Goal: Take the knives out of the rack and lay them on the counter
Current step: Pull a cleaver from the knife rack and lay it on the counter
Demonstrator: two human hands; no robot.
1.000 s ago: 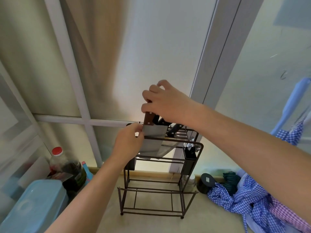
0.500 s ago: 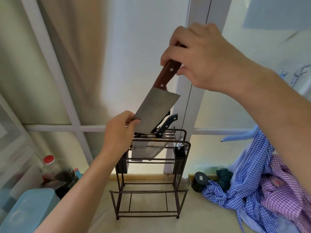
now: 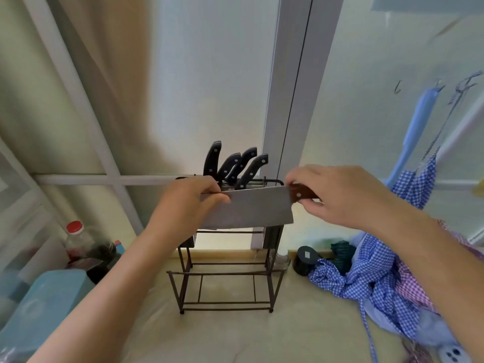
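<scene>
At the far left I am seeing a pale blue plastic container [image 3: 39, 310] sitting on the table [image 3: 235, 336], with a red-capped bottle [image 3: 76, 239] standing just behind it against the frosted window. Moving right, my left hand [image 3: 183, 205] is pinching the far end of the cleaver [image 3: 251, 210], thumb on the near face of the blade and fingers wrapping over its top edge. I am holding the cleaver level in the air, blade broadside to me, directly in front of the upper part of the dark wire knife rack [image 3: 225, 279], which is standing on the table. Four black-handled knives [image 3: 235, 166] are sitting in the rack's top slots, handles leaning up and to the right behind the cleaver. My right hand [image 3: 337, 195] is gripping the cleaver's reddish wooden handle [image 3: 301, 195], fingers curling around it. Further right, a small black round object [image 3: 305, 260] is resting near the wall, touching a heap of blue checked cloth [image 3: 366, 279] spreading over the table's right side.
</scene>
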